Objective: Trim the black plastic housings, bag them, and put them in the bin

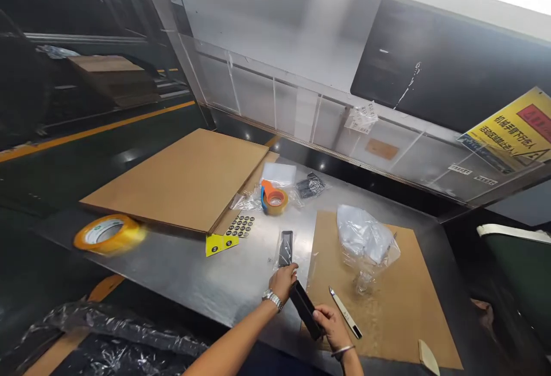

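Observation:
Both hands grip a long flat black object (304, 307) over the near edge of the metal table (189, 272). My left hand (282, 282), with a metal watch on the wrist, is closed on its far end. My right hand (329, 324), wearing a thin bracelet, is closed on its near end. Just beyond my left hand lies a similar black piece in a clear bag (285, 248). A white utility knife (345, 313) rests on the brown cardboard sheet (408, 301) right of my right hand.
Crumpled clear plastic (365, 241) sits on the cardboard sheet. A large flat carton (181, 181) lies at the left, with yellow tape (107, 232), a sticker sheet (241, 225), yellow labels (220, 244) and an orange tape dispenser (274, 198) nearby. A clear panel runs along the back.

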A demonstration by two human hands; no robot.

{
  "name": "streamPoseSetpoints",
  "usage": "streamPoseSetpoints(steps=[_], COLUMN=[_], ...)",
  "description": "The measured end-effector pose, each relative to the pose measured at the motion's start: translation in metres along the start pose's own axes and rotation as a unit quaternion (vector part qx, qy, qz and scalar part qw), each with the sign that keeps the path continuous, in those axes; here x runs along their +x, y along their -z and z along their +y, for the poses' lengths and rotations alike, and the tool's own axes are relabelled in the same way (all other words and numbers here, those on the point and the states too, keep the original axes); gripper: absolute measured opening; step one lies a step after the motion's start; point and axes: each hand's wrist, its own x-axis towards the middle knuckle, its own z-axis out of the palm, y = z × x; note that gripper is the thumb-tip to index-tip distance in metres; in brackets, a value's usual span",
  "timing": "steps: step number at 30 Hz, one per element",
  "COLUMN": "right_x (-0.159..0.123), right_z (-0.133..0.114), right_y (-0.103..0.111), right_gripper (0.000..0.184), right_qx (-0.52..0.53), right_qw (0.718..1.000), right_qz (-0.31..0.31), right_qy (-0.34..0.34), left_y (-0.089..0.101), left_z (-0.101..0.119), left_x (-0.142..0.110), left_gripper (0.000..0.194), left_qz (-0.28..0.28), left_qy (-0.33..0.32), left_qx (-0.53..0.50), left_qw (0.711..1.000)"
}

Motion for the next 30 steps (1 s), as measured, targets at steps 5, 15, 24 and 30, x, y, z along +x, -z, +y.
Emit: streamPoseSetpoints(steps=[5,15,24,30], right_x=[0.002,0.001,-0.005,-0.006], right_z=[0.006,-0.012,-0.020,-0.022], right_y=[0.008,0.010,0.008,0.006], right_gripper=[0.047,0.037,0.042,0.041], right_qx=[-0.019,-0.207,-0.216,-0.228], right_qw=[0.998,0.971,0.954,0.945], right_qz=[-0.054,0.111,0.196,0.224], right_qy=[-0.027,0.045,0.065,0.073], left_y=[0.005,-0.013,-0.014,-0.012], left_z=[-0.003,0.013,0.025,0.034], left_x=[0.006,-0.014,-0.024,-0.033], left_gripper=[0.028,0.033,0.037,0.039], left_qz=[-0.042,-0.021,0.021,0.029], left_qy=[-0.034,-0.033,-0.088,-0.137], left_qx=[-0.029,0.000,0.020,0.036], left_qw=[0.998,0.999,0.996,0.990])
